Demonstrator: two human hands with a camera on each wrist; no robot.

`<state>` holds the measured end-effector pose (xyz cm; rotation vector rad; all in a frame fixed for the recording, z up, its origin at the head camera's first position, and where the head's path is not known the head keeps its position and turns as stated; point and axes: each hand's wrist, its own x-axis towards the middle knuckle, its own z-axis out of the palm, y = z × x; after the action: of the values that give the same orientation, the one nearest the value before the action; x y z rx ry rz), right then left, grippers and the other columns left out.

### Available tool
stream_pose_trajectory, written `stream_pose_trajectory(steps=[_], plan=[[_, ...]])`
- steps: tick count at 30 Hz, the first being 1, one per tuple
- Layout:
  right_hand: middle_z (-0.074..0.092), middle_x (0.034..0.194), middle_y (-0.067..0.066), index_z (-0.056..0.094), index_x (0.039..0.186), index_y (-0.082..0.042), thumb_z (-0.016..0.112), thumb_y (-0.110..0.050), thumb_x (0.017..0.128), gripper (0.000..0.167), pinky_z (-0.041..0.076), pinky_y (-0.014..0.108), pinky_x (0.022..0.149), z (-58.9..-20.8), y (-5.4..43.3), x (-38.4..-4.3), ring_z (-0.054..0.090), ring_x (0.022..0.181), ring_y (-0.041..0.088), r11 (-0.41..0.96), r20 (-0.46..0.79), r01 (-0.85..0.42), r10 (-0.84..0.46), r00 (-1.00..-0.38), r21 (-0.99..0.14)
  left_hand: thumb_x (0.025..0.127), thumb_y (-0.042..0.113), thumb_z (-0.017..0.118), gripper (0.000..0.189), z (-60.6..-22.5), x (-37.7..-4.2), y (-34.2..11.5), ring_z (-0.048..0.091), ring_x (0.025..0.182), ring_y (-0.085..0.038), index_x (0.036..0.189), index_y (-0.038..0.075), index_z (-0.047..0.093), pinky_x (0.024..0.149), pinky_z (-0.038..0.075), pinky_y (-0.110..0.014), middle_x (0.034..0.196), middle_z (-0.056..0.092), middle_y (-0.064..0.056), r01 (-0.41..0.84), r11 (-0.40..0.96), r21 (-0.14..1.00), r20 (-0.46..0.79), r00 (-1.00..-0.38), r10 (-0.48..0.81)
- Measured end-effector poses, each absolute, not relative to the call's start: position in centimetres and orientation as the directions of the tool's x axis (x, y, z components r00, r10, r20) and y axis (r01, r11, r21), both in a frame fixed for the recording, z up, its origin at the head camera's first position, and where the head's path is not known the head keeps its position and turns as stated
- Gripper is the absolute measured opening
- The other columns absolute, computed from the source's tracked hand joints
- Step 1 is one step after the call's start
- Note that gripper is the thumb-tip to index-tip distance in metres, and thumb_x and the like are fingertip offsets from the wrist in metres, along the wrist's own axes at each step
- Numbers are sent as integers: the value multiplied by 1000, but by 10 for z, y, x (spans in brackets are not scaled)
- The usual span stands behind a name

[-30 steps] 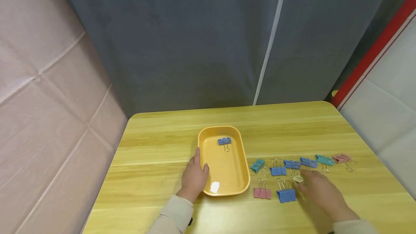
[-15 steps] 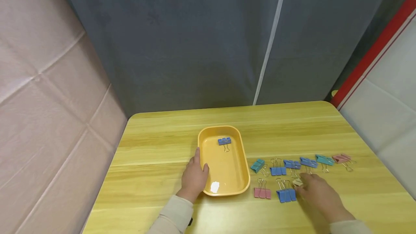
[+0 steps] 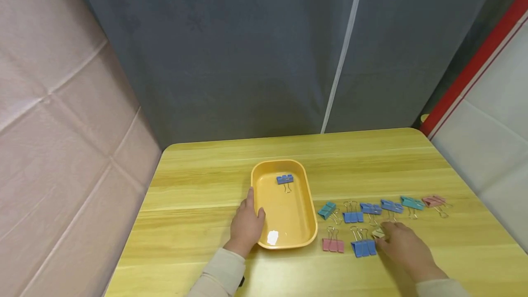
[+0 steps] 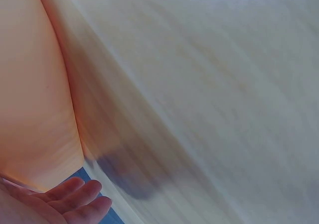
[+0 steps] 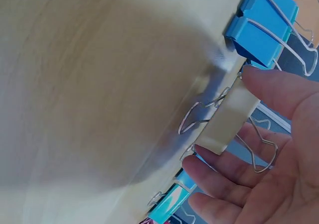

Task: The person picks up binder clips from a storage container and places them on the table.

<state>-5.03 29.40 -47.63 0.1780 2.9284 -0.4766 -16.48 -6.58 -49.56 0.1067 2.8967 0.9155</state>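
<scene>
My left hand [image 3: 247, 226] holds the left side of the yellow tray [image 3: 311, 212], thumb over the rim and fingers along the outer wall. Inside the tray lies a blue binder clip [image 3: 285, 179]. On the right, my right hand [image 3: 406, 247] pinches a small pale yellow binder clip [image 5: 230, 115] between thumb and fingertips, low over the table. A large blue binder clip [image 3: 363, 248] lies just left of that hand. Up close, the left wrist view has the tray wall [image 4: 35, 84] and several fingertips [image 4: 94, 206] beside it.
Around the right hand lie a pink clip [image 3: 332, 245], a teal clip [image 3: 327, 210], several blue clips [image 3: 353, 217], another teal clip [image 3: 412, 203] and a further pink clip [image 3: 434, 201]. A dark curtain [image 3: 231, 58] hangs behind the wooden table [image 3: 198, 182].
My right hand has shifted slightly toward me and left at the pale yellow binder clip, whose angle has changed a little. The left hand and tray stay put.
</scene>
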Motion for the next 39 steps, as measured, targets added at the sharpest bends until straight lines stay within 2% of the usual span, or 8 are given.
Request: stream_pose_trajectory(steps=[9, 32, 39], plan=[[57, 117, 34, 57, 123, 7, 64, -24, 88, 48, 48, 65, 80, -482, 293, -50, 53, 105, 54, 942, -183, 156, 105, -977, -296, 98, 29, 52, 66, -495, -164, -66, 57, 112, -42, 153, 9, 23, 83, 53, -52, 136, 50, -26, 47, 813, 580, -67, -992, 105], [61, 105, 28, 61, 115, 7, 66, -19, 86, 39, 53, 60, 74, -485, 286, -49, 59, 94, 48, 961, -93, 121, 101, -990, -248, 97, 28, 53, 67, -496, -165, -66, 56, 114, -42, 153, 9, 23, 86, 52, -54, 135, 51, -26, 47, 809, 587, -63, -993, 103], [61, 107, 29, 61, 115, 6, 66, -19, 85, 39, 53, 61, 73, -485, 286, -48, 58, 95, 49, 962, -109, 128, 104, -989, -240, 97, 28, 54, 67, -496, -165, -66, 56, 114, -42, 153, 9, 23, 85, 52, -54, 135, 51, -26, 47, 806, 591, -61, -993, 103]])
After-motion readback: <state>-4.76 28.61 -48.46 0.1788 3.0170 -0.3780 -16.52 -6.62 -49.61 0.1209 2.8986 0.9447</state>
